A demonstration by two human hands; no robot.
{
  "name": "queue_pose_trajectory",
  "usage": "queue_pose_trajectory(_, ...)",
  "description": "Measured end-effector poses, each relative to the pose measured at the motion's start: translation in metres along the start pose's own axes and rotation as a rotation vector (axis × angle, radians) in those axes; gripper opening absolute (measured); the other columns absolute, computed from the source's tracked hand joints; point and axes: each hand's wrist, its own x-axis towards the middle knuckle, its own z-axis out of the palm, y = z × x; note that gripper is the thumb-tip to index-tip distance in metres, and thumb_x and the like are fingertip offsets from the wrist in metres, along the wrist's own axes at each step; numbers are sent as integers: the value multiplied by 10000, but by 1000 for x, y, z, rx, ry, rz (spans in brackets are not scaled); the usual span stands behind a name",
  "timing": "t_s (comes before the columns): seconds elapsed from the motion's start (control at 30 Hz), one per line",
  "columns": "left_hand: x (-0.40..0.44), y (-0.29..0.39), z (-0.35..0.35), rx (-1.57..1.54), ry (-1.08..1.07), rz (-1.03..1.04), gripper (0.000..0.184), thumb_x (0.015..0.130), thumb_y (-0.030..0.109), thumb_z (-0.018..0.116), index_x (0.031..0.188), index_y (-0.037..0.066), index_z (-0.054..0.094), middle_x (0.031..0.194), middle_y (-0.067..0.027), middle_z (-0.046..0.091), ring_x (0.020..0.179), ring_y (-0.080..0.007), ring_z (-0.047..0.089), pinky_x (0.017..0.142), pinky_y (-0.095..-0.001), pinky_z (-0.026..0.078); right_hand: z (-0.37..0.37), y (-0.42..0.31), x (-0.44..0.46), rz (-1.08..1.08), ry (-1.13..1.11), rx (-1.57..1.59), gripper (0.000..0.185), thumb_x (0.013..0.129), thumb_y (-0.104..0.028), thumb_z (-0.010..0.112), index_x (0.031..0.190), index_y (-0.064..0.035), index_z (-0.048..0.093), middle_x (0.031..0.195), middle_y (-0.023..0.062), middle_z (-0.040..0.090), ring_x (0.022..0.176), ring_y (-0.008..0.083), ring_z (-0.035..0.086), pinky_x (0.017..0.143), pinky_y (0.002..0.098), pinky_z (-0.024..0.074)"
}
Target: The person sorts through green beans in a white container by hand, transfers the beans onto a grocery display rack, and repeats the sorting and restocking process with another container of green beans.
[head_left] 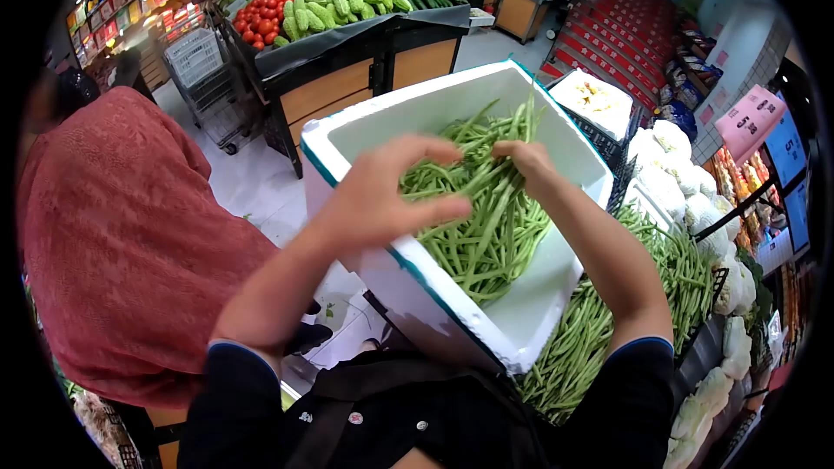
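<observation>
A white foam box [360, 126] with a teal edge stands in front of me, and long green beans [486, 247] lie heaped in it. My left hand [387, 191] is over the left side of the heap, thumb and fingers spread apart, with nothing between them. At the far side of the heap my right hand [524, 161] has its fingers closed round some of the beans, which stick up past it. More green beans [591, 339] lie on the display to the right of the box, below my right forearm.
A person in a red top [130, 243] is close on the left. Beyond the box are a vegetable stand [330, 65] with tomatoes and bitter melons, and a cart [208, 78]. White-wrapped vegetables [686, 169] and a pink price sign [751, 122] are at right.
</observation>
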Motion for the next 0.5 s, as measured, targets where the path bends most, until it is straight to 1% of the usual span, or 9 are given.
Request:
queue_pose_trajectory(0.03, 26, -4, -3, -85, -68, -147, 672, 683, 394, 739, 1173, -16, 529, 1197, -186, 529, 1123, -253, 502, 970, -345, 359, -12, -2, -13, -77, -12, 58, 199, 667, -75, 667, 819, 37, 606, 748, 128, 605, 603, 216, 601, 544, 343, 499)
queue_pose_trajectory(0.17, 125, -27, 18, -97, -317, -571, 1023, 644, 618, 676, 1316, -72, 334, 1352, -285, 322, 1263, -399, 317, 1054, -445, 234, -34, -9, -69, -343, 31, 223, 220, 673, -71, 659, 862, 19, 594, 689, 110, 596, 556, 193, 597, 525, 301, 508)
queue_pose_trajectory(0.2, 134, -25, 27, -197, -531, -486, 1054, 647, 654, 651, 1321, -82, 312, 1386, -290, 260, 1292, -466, 205, 1067, -477, 188, -35, -4, -71, -397, 26, 261, 229, 676, -66, 664, 879, 14, 592, 717, 96, 600, 577, 181, 600, 534, 296, 507)
queue_pose_trajectory(0.23, 140, -33, 44, -198, -576, -470, 1019, 623, 695, 632, 1343, 30, 355, 1425, -243, 207, 1338, -379, 152, 1044, -586, 83, -35, 1, -69, -428, 24, 272, 241, 673, -60, 674, 888, 16, 596, 752, 88, 605, 655, 175, 608, 582, 297, 507)
queue_pose_trajectory(0.3, 158, -58, 83, -516, -712, -398, 893, 679, 590, 675, 1304, 20, 389, 1381, -221, 304, 1283, -339, 292, 1022, -512, 253, -31, 6, -79, -550, -17, 278, 244, 657, -34, 686, 879, 22, 605, 772, 80, 621, 684, 178, 618, 599, 309, 521)
queue_pose_trajectory(0.33, 155, -49, 99, -734, -571, -519, 667, 743, 405, 708, 1211, -7, 470, 1209, -192, 497, 1079, -270, 510, 873, -379, 434, -31, 14, -72, -601, -98, 225, 247, 647, -29, 685, 874, 26, 604, 775, 81, 621, 696, 182, 618, 611, 322, 520)
queue_pose_trajectory(0.37, 152, -40, 112, -783, -481, -552, 464, 760, 255, 713, 1092, -23, 547, 1005, -154, 604, 851, -208, 601, 715, -297, 484, -31, 20, -68, -650, -180, 172, 250, 637, -23, 684, 868, 30, 603, 778, 82, 621, 708, 186, 617, 624, 334, 519)
queue_pose_trajectory(0.4, 148, -34, 118, -739, -451, -573, 403, 769, 234, 699, 1053, -22, 571, 965, -148, 615, 815, -203, 608, 700, -310, 488, -35, 25, -66, -563, -206, 47, 332, 675, -13, 658, 996, 15, 576, 861, 103, 628, 769, 190, 613, 700, 315, 500)
queue_pose_trajectory(0.5, 145, -32, 122, -761, -479, -633, 295, 798, 192, 637, 1000, -19, 598, 942, -140, 621, 815, -203, 616, 687, -347, 500, -48, 31, -76, -297, -535, 425, 311, 713, -43, 620, 1015, 14, 570, 916, 121, 623, 783, 210, 623, 758, 338, 500)
